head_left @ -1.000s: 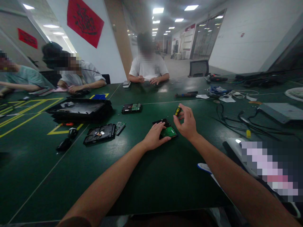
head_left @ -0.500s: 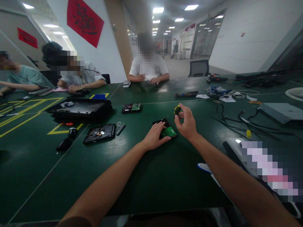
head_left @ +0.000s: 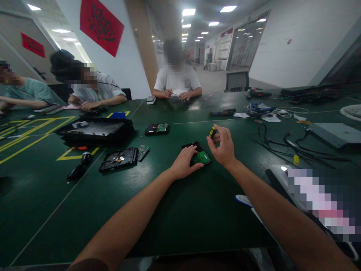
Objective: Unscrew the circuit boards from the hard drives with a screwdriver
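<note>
A hard drive (head_left: 202, 157) with a green circuit board lies on the dark green table (head_left: 180, 218) in front of me. My left hand (head_left: 186, 162) holds it against the tabletop, fingers laid across its left part and thumb along the near edge; the hand covers much of it. Just right of and above the drive, my right hand (head_left: 221, 146) is closed in a pinch around a yellow-and-black screwdriver handle (head_left: 212, 131). The screwdriver's shaft and tip cannot be made out.
At left lie an opened drive (head_left: 118, 159), a small circuit board (head_left: 143, 153) and a black tray-like casing (head_left: 96, 131). Another hard drive (head_left: 156, 128) sits farther back. Black cables (head_left: 284, 145) and a grey metal box (head_left: 335, 134) are at right. A co-worker (head_left: 177, 81) sits opposite.
The screwdriver handle has turned and tilted slightly in my right hand, whose fingers have shifted a little. My left hand and the hard drive have stayed put.
</note>
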Demonstrator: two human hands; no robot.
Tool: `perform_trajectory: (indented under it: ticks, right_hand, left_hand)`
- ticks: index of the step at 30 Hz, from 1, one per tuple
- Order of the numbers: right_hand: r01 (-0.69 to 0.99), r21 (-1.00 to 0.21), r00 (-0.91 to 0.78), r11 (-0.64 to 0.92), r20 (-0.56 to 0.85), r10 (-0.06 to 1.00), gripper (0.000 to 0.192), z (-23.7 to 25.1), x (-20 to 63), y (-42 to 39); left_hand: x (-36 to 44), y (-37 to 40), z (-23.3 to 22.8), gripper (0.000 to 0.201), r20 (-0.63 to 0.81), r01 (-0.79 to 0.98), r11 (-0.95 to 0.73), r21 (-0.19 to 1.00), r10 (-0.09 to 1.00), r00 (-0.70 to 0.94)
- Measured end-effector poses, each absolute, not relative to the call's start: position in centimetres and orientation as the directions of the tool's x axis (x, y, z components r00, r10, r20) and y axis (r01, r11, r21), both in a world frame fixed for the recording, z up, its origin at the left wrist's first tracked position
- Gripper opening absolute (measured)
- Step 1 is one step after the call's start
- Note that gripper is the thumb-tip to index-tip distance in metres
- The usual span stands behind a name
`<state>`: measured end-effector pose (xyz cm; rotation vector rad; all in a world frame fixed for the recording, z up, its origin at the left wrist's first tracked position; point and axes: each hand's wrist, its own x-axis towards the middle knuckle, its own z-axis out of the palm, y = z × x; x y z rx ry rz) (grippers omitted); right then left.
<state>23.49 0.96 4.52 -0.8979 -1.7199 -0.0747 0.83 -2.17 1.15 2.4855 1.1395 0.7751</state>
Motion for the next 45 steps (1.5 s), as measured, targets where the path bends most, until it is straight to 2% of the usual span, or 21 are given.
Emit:
perform_trajectory:
  ticks: [39,45]
  right_hand:
    - [0.601,-0.395,-0.048,0.695,0.850,0.524,0.056,4.54,23.43,0.92]
    - [0.597,-0.367,-0.081,0.713,0.857,0.509,0.057,4.44,23.56,1.05]
  left_hand:
    - [0.83,-2.16,1.20,0.060,0.326,0.620,-0.629,0.469,0.775,0.541]
    - [0.77,-2.17,1.23,0.061,0.330,0.617,-0.638,0.462,0.769,0.548]
